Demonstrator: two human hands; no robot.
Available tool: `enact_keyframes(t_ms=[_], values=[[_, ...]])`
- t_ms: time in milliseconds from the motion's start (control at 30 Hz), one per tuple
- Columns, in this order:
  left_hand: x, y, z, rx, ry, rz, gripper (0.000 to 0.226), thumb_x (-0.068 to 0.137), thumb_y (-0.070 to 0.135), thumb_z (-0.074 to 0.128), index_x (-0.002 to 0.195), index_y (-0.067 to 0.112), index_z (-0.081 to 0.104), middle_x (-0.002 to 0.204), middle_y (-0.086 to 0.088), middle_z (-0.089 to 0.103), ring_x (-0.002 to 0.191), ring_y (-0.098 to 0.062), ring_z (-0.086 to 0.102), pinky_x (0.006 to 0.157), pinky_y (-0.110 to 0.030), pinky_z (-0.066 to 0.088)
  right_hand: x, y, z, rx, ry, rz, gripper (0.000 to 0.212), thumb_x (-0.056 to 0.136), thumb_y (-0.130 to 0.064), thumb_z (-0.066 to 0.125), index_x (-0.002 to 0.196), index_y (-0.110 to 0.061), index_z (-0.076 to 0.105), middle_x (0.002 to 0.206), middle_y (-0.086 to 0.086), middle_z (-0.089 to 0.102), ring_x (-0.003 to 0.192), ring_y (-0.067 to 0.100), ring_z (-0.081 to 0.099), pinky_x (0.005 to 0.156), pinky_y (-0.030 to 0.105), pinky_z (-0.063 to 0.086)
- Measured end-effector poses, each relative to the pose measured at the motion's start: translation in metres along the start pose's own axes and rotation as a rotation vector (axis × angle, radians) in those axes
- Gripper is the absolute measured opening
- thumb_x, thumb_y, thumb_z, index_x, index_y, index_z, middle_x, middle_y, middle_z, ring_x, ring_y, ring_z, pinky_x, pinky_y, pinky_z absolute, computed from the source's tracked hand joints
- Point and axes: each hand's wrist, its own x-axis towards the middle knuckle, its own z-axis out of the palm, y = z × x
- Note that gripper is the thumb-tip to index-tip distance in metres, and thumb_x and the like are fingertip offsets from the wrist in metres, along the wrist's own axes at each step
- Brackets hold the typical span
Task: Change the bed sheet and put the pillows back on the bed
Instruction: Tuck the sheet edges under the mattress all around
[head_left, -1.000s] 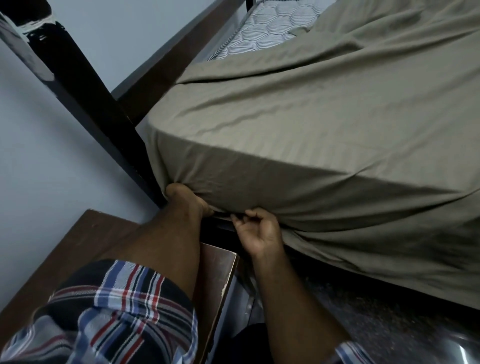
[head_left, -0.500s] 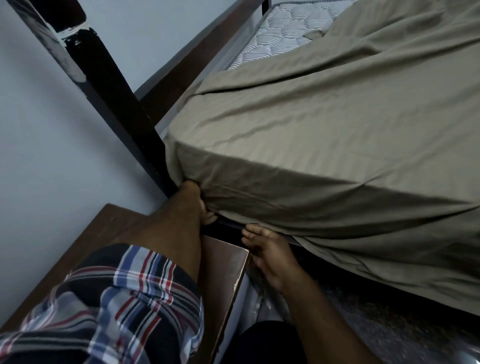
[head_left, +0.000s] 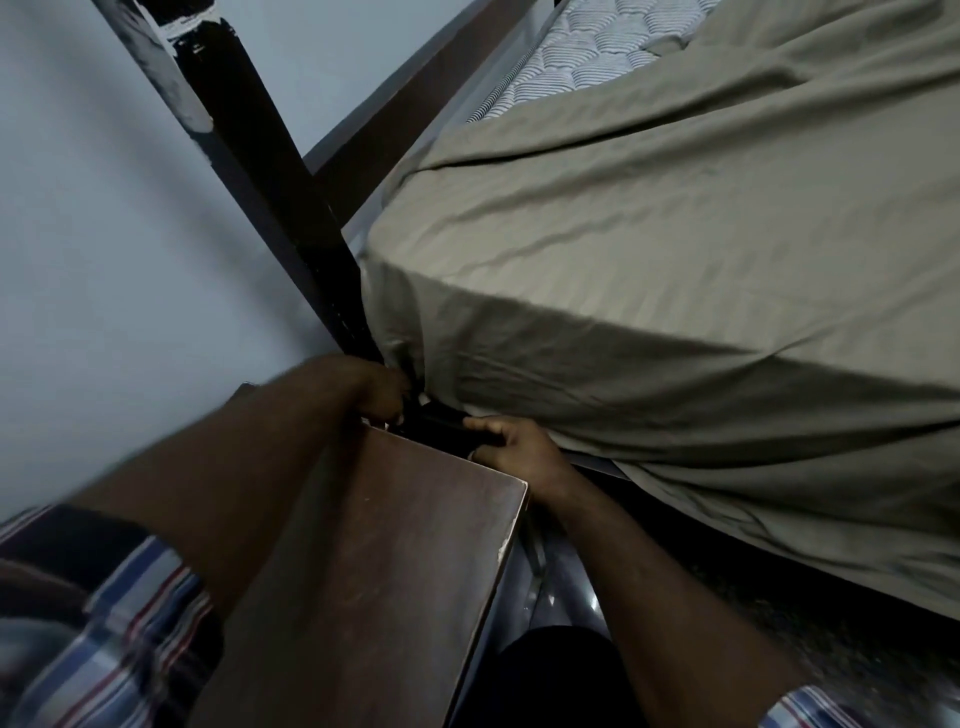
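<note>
I count one bed sheet (head_left: 649, 249), olive-grey, spread over one mattress (head_left: 587, 57), whose quilted striped top shows at a single uncovered corner. Two hands are in my view: one left hand (head_left: 382, 392) and one right hand (head_left: 511, 447), each on its own bare forearm. Two plaid sleeves, one (head_left: 98, 639) at the lower left and one (head_left: 810, 709) at the lower right edge. One dark bedpost (head_left: 260, 171). One dark rail (head_left: 415, 98). One brown worktop (head_left: 374, 571).
</note>
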Motion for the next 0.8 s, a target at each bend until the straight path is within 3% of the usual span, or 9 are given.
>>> enact_keyframes(t_ms=[67,133,200,433,533,633,700,733,800], values=[[0.017,0.004,0.005,0.05,-0.064,-0.023,0.055,0.102,0.013,0.054,0.15,0.0,0.033,0.148,-0.018,0.045,0.107,-0.023,0.056,0.058,-0.017,0.051,0.002,0.0,0.0,-0.036,-0.006,0.014,0.051,0.083,-0.009,0.069,0.133,-0.019,0.064,0.13,-0.002,0.066,0.111,0.007,0.064,0.097,0.023,0.05],[0.026,0.007,0.012,0.128,-0.089,-0.045,0.051,0.101,0.019,0.055,0.146,0.001,0.04,0.146,-0.017,0.047,0.119,-0.03,0.058,0.084,-0.03,0.057,0.003,0.0,-0.001,-0.053,-0.014,0.027,0.052,0.084,-0.009,0.07,0.134,-0.018,0.062,0.131,-0.002,0.065,0.112,0.005,0.062,0.097,0.021,0.048],[0.035,0.014,0.017,0.17,-0.094,-0.066,0.041,0.1,0.023,0.054,0.137,0.005,0.055,0.14,-0.015,0.055,0.125,-0.031,0.057,0.1,-0.035,0.05,0.004,0.0,-0.001,-0.093,-0.024,0.017,0.054,0.084,-0.009,0.071,0.136,-0.017,0.061,0.133,-0.002,0.064,0.112,0.002,0.059,0.094,0.016,0.045],[0.038,0.052,0.027,0.335,-0.077,-0.027,0.042,0.103,0.029,0.048,0.136,0.005,0.056,0.142,-0.018,0.052,0.13,-0.032,0.052,0.108,-0.037,0.042,0.002,0.003,-0.001,-0.089,-0.02,0.018,0.057,0.084,0.0,0.067,0.139,-0.013,0.057,0.133,-0.001,0.063,0.108,-0.005,0.056,0.088,0.007,0.04],[0.048,0.033,0.029,0.23,-0.182,-0.012,0.043,0.1,0.033,0.057,0.129,0.002,0.06,0.133,-0.019,0.06,0.119,-0.035,0.059,0.102,-0.039,0.048,-0.011,-0.003,0.001,0.369,0.065,0.113,0.047,0.087,0.011,0.059,0.129,-0.011,0.06,0.101,0.001,0.067,0.076,-0.006,0.063,0.07,0.01,0.049],[0.038,0.014,0.018,-0.131,-0.292,-0.025,0.028,0.106,0.025,0.044,0.109,0.0,0.057,0.095,-0.018,0.064,0.076,-0.027,0.059,0.065,-0.03,0.05,-0.021,-0.006,-0.003,1.031,0.149,0.323,0.018,0.093,0.004,0.055,0.105,-0.006,0.064,0.104,0.009,0.065,0.093,0.016,0.063,0.092,0.032,0.052],[0.026,0.007,0.013,-0.538,-0.228,-0.155,0.025,0.107,0.017,0.039,0.095,0.001,0.054,0.084,-0.013,0.058,0.066,-0.019,0.052,0.045,-0.021,0.044,-0.023,-0.002,-0.007,1.267,0.163,0.414,0.016,0.095,0.0,0.05,0.086,-0.002,0.063,0.103,0.015,0.065,0.1,0.025,0.063,0.095,0.037,0.049],[0.024,0.005,0.012,-0.777,-0.212,-0.199,0.023,0.106,0.013,0.039,0.097,0.0,0.055,0.091,-0.015,0.059,0.072,-0.022,0.055,0.044,-0.022,0.049,-0.026,-0.002,-0.009,1.322,0.173,0.434,0.019,0.096,-0.001,0.048,0.083,0.001,0.063,0.103,0.017,0.065,0.103,0.027,0.062,0.095,0.038,0.048],[0.024,0.012,0.013,-1.216,-0.128,-0.242,0.024,0.104,0.012,0.037,0.105,-0.001,0.057,0.109,-0.017,0.059,0.093,-0.031,0.059,0.063,-0.037,0.056,-0.03,0.0,-0.009,1.401,0.197,0.441,0.02,0.096,-0.001,0.047,0.083,0.004,0.062,0.102,0.018,0.066,0.104,0.028,0.062,0.095,0.039,0.048]])
